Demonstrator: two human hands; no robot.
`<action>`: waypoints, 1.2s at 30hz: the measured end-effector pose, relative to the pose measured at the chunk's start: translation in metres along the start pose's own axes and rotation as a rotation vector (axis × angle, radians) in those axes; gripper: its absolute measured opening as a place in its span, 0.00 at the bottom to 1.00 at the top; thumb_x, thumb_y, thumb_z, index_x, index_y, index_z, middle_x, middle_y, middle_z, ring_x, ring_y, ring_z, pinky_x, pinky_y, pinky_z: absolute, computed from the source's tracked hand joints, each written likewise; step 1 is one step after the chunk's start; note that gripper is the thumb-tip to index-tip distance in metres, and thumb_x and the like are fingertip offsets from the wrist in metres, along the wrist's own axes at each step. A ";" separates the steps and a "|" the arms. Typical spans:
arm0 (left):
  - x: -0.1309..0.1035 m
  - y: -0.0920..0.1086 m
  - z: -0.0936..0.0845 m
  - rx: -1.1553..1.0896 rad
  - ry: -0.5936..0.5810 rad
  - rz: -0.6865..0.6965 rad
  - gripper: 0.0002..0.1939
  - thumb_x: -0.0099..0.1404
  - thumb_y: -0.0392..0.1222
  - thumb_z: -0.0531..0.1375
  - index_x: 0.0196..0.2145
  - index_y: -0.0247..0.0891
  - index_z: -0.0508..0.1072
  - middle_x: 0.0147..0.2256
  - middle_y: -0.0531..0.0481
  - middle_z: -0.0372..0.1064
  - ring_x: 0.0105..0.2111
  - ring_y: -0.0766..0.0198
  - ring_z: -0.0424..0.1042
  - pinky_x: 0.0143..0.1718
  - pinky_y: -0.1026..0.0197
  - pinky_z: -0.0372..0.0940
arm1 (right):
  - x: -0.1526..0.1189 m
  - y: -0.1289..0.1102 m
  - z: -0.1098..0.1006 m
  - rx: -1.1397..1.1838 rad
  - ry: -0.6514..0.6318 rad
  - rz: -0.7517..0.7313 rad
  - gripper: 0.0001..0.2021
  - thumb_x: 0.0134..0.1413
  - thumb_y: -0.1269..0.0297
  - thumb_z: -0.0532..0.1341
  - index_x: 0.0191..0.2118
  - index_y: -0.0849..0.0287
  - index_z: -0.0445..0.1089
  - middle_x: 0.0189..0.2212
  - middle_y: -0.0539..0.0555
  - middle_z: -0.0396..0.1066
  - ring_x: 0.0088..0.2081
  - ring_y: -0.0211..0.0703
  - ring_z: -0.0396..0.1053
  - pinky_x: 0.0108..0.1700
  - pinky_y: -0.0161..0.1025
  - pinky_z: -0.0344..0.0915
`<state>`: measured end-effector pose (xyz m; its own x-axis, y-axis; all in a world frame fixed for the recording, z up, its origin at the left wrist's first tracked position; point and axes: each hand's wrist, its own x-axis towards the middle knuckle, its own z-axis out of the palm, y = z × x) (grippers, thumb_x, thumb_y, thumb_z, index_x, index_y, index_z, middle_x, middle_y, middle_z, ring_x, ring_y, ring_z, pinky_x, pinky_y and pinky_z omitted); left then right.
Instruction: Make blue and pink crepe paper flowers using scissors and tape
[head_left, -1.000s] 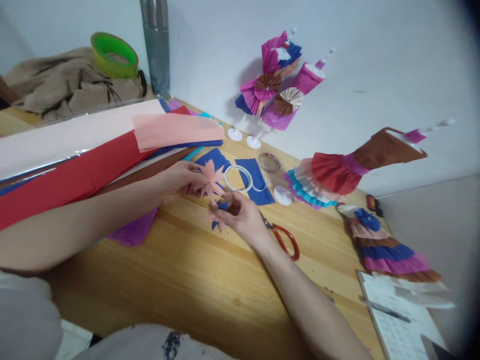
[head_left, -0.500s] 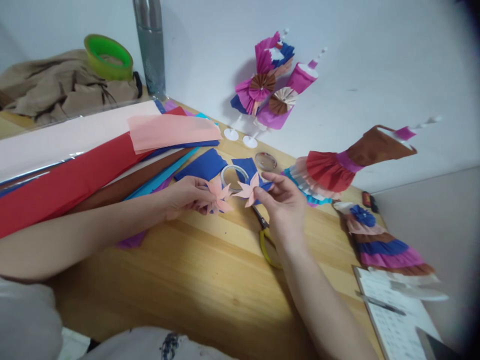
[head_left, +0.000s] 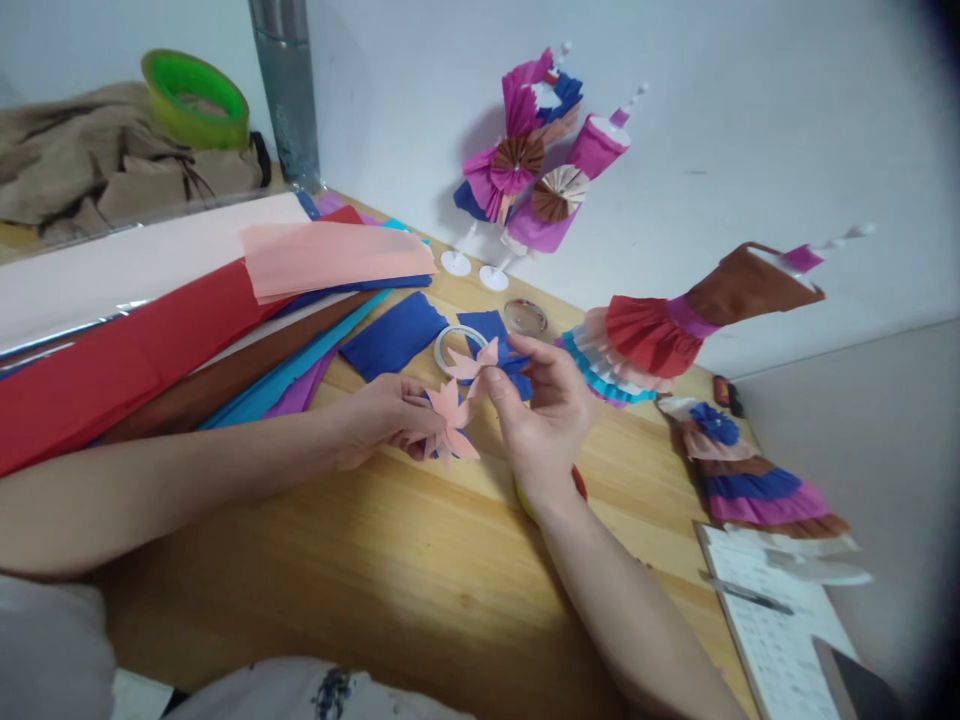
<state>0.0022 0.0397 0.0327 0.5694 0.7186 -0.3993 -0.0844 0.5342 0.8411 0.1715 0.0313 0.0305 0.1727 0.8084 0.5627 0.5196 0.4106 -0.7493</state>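
Observation:
My left hand [head_left: 397,415] pinches a layered paper flower [head_left: 450,422] with pink petals on top and some blue showing beneath. Just to its right, my right hand [head_left: 547,405] holds a smaller pink petal piece [head_left: 474,362] between thumb and fingers, its lower edge close to the flower. Whether the two pieces touch is hard to tell. Behind the hands lie a white tape ring [head_left: 442,350] and cut blue paper [head_left: 394,335]. Scissors with a yellow and red handle [head_left: 579,483] are mostly hidden under my right wrist.
Coloured paper sheets [head_left: 150,370] spread across the left. Behind them are a bottle [head_left: 289,110], green tape roll [head_left: 195,100] and brown cloth [head_left: 75,150]. Paper-dressed stands [head_left: 540,190] line the wall. At right are a brown-and-red paper dress [head_left: 675,320], a striped one [head_left: 772,490] and a notebook [head_left: 772,610].
My right hand has moved left and brought the small pink piece up to the flower. My left hand has shifted slightly right, and the flower faces the camera more. The scissors are now more covered.

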 end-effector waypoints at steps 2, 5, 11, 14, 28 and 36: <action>0.000 0.000 0.000 -0.025 -0.023 -0.009 0.13 0.49 0.34 0.62 0.12 0.36 0.63 0.16 0.50 0.65 0.21 0.67 0.67 0.23 0.65 0.58 | -0.003 0.001 0.002 0.033 -0.012 0.044 0.11 0.52 0.66 0.65 0.43 0.55 0.72 0.38 0.54 0.76 0.38 0.44 0.73 0.41 0.43 0.70; -0.001 0.001 0.000 -0.075 -0.041 -0.018 0.15 0.50 0.34 0.63 0.12 0.36 0.63 0.15 0.52 0.62 0.21 0.67 0.67 0.23 0.65 0.58 | -0.006 0.001 0.001 0.027 -0.010 0.005 0.12 0.52 0.68 0.65 0.44 0.54 0.72 0.38 0.54 0.76 0.38 0.44 0.73 0.43 0.45 0.70; -0.003 0.002 0.000 -0.078 -0.036 -0.011 0.16 0.51 0.34 0.62 0.11 0.35 0.62 0.15 0.51 0.62 0.22 0.68 0.66 0.25 0.64 0.58 | -0.008 0.001 -0.001 -0.079 -0.049 -0.387 0.11 0.55 0.71 0.63 0.44 0.51 0.72 0.33 0.51 0.76 0.37 0.46 0.74 0.40 0.47 0.70; -0.003 0.002 -0.001 -0.079 -0.064 -0.008 0.12 0.52 0.37 0.63 0.15 0.34 0.67 0.20 0.49 0.68 0.21 0.69 0.65 0.26 0.64 0.58 | -0.008 0.002 -0.002 -0.055 -0.169 -0.524 0.15 0.56 0.74 0.62 0.47 0.49 0.71 0.33 0.51 0.77 0.37 0.45 0.74 0.40 0.47 0.70; 0.001 0.002 -0.003 0.031 0.088 0.103 0.11 0.50 0.33 0.60 0.13 0.36 0.65 0.15 0.53 0.62 0.20 0.69 0.64 0.25 0.65 0.57 | -0.009 0.009 -0.012 0.284 -0.101 0.207 0.11 0.50 0.68 0.67 0.42 0.52 0.75 0.33 0.49 0.75 0.34 0.39 0.72 0.37 0.39 0.68; 0.003 0.006 -0.002 0.006 0.185 0.133 0.10 0.49 0.32 0.62 0.14 0.36 0.67 0.15 0.54 0.63 0.19 0.70 0.63 0.24 0.65 0.58 | 0.004 0.010 -0.016 0.638 -0.202 0.699 0.13 0.36 0.64 0.73 0.34 0.55 0.76 0.26 0.47 0.74 0.25 0.35 0.68 0.29 0.34 0.66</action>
<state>0.0021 0.0458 0.0354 0.3942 0.8520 -0.3445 -0.1431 0.4272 0.8928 0.1908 0.0320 0.0309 0.0923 0.9899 -0.1078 -0.2082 -0.0867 -0.9742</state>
